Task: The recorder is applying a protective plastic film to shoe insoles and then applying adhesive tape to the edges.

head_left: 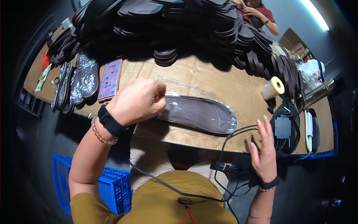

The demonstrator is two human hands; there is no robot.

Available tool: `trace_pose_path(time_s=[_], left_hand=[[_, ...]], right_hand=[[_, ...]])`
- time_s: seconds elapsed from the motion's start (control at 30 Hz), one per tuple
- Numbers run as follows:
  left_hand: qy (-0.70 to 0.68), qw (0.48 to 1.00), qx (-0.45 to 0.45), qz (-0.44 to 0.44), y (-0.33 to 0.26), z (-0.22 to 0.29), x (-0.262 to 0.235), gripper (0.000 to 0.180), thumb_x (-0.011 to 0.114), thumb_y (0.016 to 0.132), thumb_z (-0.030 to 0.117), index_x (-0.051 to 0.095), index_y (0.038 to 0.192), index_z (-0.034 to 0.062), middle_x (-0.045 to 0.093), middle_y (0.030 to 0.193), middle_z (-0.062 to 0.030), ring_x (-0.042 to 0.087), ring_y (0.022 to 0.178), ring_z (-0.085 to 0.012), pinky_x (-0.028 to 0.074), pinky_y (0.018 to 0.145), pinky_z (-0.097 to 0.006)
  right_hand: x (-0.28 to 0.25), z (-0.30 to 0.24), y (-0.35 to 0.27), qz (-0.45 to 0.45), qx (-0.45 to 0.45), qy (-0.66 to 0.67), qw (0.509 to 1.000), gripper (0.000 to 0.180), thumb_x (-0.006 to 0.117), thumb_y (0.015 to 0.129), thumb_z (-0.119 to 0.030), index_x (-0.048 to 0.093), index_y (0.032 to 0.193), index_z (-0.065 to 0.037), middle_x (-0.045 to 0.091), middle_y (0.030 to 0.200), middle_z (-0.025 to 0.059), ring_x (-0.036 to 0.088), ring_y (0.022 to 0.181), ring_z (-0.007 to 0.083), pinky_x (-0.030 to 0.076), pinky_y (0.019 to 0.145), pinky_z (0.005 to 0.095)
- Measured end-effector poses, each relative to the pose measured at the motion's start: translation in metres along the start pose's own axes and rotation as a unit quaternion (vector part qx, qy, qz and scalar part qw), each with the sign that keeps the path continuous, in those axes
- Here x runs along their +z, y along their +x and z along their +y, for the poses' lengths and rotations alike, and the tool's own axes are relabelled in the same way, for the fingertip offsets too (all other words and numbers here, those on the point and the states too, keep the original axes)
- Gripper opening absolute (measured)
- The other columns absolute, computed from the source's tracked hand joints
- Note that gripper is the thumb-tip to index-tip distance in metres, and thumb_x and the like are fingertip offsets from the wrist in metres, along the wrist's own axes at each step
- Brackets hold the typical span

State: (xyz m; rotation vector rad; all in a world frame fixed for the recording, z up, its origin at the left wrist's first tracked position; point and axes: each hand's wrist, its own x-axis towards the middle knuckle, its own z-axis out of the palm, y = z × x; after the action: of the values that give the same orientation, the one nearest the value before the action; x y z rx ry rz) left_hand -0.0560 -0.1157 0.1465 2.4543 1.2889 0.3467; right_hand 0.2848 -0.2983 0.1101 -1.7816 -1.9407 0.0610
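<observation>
A dark brown shoe insole (201, 114) in shiny clear plastic film lies flat on the cardboard-covered table, its rounded end toward the right. My left hand (140, 99) is closed over the insole's left end, with the fingers curled in. Whatever the fingertips pinch is hidden; loose clear film shows close beside them. My right hand (264, 155) is open at the table's front edge, right of the insole, fingers stretched and nothing in it. A black cable passes just left of this hand.
Tall stacks of dark insoles (179, 22) line the back. Left are film-wrapped insoles (85, 80) and a lit phone (110, 80). Right are a roll of film or tape (272, 88) and a black device (282, 128) with cables. A blue crate (112, 186) stands below; another person (257, 15) is behind.
</observation>
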Motion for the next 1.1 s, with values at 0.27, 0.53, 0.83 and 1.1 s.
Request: trace_pose_path(time_s=[0.27,0.53,0.83,1.1], left_hand=[[0.0,1.0,0.0,0.021,-0.004,-0.003,0.007,0.02,0.065,0.086,0.018,0.072,0.088,-0.0015,0.074,0.086,-0.0192,0.073,0.08,-0.0379,0.057,0.076,-0.043],[0.01,0.999,0.005,0.045,-0.008,0.001,0.006,0.02,0.063,0.087,0.018,0.072,0.083,0.0004,0.072,0.076,-0.0179,0.072,0.076,-0.0377,0.058,0.073,-0.046],[0.003,1.0,-0.008,0.026,-0.009,-0.003,0.006,0.021,0.065,0.087,0.021,0.074,0.091,0.0015,0.075,0.086,-0.0179,0.072,0.079,-0.0389,0.057,0.075,-0.045],[0.008,0.999,-0.014,0.031,-0.01,0.0,0.005,0.021,0.067,0.086,0.021,0.074,0.092,0.0024,0.074,0.083,-0.0181,0.071,0.075,-0.0375,0.057,0.072,-0.044]], right_hand=[[0.014,0.011,0.002,-0.067,-0.014,-0.09,0.994,0.028,0.077,0.088,-0.016,0.07,0.112,-0.003,0.067,0.108,0.0129,0.062,0.102,0.0329,0.048,0.092,0.0438],[0.021,0.013,-0.006,-0.057,0.044,-0.191,0.979,0.04,0.076,0.085,-0.009,0.066,0.123,0.001,0.066,0.128,0.0185,0.058,0.127,0.0354,0.042,0.111,0.0475],[-0.023,-0.042,0.032,-0.102,-0.109,-0.067,0.987,0.047,0.066,0.083,0.006,0.062,0.13,0.003,0.061,0.135,0.0219,0.061,0.121,0.0381,0.05,0.104,0.0448],[-0.002,-0.003,0.093,-0.115,-0.159,0.048,0.979,0.046,0.061,0.08,0.01,0.068,0.122,-0.006,0.065,0.133,0.0146,0.069,0.1,0.0364,0.056,0.092,0.0422]])
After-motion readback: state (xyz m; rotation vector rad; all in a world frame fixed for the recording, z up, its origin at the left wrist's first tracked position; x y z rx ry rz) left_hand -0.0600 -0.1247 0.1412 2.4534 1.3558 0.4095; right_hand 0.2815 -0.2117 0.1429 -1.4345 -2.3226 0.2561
